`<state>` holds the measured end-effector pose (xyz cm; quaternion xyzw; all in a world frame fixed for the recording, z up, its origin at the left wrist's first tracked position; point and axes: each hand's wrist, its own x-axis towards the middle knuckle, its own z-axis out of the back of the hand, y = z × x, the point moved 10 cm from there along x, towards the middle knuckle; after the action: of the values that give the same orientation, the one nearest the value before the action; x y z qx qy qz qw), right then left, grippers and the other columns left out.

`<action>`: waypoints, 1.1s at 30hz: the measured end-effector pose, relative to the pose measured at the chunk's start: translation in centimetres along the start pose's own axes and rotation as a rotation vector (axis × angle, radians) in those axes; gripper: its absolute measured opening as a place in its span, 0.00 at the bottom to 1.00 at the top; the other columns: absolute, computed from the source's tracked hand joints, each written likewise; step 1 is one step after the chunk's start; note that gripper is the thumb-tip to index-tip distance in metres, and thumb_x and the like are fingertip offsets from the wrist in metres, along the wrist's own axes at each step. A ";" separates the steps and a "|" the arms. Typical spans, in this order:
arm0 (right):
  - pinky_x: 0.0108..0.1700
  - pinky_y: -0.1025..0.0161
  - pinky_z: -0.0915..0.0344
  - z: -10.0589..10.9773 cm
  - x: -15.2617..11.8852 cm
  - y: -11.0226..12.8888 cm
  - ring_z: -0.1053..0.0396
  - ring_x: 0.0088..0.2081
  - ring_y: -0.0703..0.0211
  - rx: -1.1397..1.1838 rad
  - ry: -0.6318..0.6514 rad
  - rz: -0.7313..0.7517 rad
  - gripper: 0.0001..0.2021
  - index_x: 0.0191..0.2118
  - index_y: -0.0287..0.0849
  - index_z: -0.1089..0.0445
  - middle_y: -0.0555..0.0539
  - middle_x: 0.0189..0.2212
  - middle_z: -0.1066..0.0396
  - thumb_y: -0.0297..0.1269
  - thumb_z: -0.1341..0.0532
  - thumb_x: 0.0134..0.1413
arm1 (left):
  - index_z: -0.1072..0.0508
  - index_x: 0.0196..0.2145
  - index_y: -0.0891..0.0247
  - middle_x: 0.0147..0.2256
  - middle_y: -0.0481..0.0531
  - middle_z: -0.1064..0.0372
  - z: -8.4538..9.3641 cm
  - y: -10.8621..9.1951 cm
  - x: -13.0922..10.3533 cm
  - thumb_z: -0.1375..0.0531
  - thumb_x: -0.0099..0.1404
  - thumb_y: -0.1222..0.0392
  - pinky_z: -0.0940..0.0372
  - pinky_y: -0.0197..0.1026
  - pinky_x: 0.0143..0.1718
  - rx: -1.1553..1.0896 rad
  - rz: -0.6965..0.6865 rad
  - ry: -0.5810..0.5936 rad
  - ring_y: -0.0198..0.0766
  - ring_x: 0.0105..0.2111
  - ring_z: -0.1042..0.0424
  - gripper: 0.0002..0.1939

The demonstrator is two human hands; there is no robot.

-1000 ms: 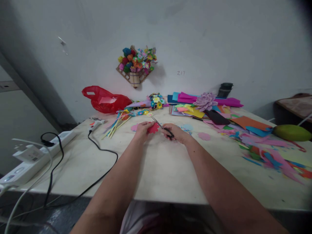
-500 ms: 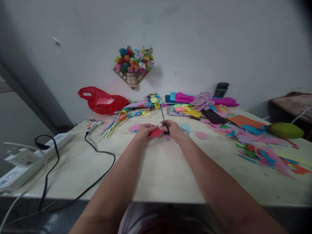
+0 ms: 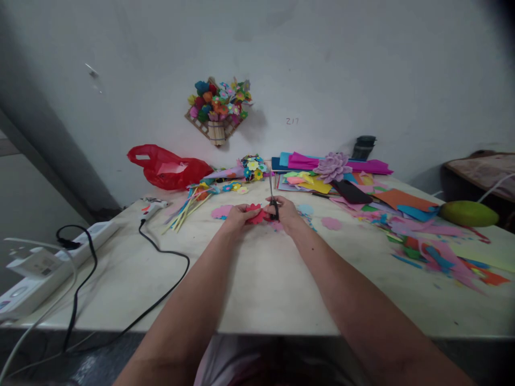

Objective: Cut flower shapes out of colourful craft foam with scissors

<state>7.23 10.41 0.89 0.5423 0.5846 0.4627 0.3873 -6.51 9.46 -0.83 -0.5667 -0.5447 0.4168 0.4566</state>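
Note:
My left hand [image 3: 238, 214] pinches a red scalloped piece of craft foam or paper [image 3: 255, 214] over the middle of the table. Close beside it, my right hand [image 3: 284, 211] grips black-handled scissors [image 3: 274, 210], their blades pointing up and away from me. Whether the blades touch the red piece cannot be made out. Just left of my left hand lies a pink scalloped piece [image 3: 221, 212]. Another pink round piece [image 3: 331, 223] is right of my right hand, and a light blue one [image 3: 305, 209] is partly behind that hand.
A glue gun [image 3: 155, 208] with a black cord and a power strip [image 3: 60, 268] are on the left. Behind are a red plastic bag [image 3: 173, 174] and paper flowers [image 3: 255, 167]. Coloured sheets [image 3: 406, 202], scraps [image 3: 446, 262] and a green mango-like fruit [image 3: 469, 213] lie to the right.
The red piece has turned in my left hand, and more of its scalloped edge shows. The scissors have swung slightly and stand more upright.

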 end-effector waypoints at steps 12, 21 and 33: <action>0.14 0.72 0.54 -0.8 -0.3 -1.4 0.37 0.18 0.68 -0.258 0.315 -0.086 0.14 0.36 0.39 0.32 0.53 0.19 0.32 0.37 0.31 0.44 | 0.26 0.21 0.68 0.23 0.52 0.28 1.8 -1.9 0.2 0.25 0.38 0.61 0.36 0.35 0.26 -0.094 -0.169 -0.136 0.32 0.23 0.31 0.16; 0.13 0.71 0.51 -2.0 -1.0 -1.6 0.37 0.18 0.68 -0.432 0.517 -0.018 0.19 0.32 0.39 0.34 0.51 0.21 0.31 0.52 0.36 0.49 | 0.28 0.19 0.67 0.22 0.51 0.28 2.0 -2.1 0.1 0.25 0.35 0.60 0.38 0.34 0.25 -0.138 -0.185 -0.152 0.32 0.21 0.31 0.17; 0.13 0.71 0.51 -1.9 -0.9 -1.6 0.37 0.16 0.68 -0.510 0.472 0.004 0.15 0.28 0.41 0.37 0.53 0.18 0.34 0.47 0.37 0.49 | 0.33 0.17 0.65 0.19 0.47 0.32 2.1 -1.9 0.2 0.26 0.36 0.63 0.39 0.35 0.25 -0.167 -0.165 -0.175 0.31 0.20 0.33 0.18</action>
<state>5.10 9.35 -0.15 0.3073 0.5224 0.7074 0.3637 -9.01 9.74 0.49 -0.5176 -0.6598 0.3789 0.3914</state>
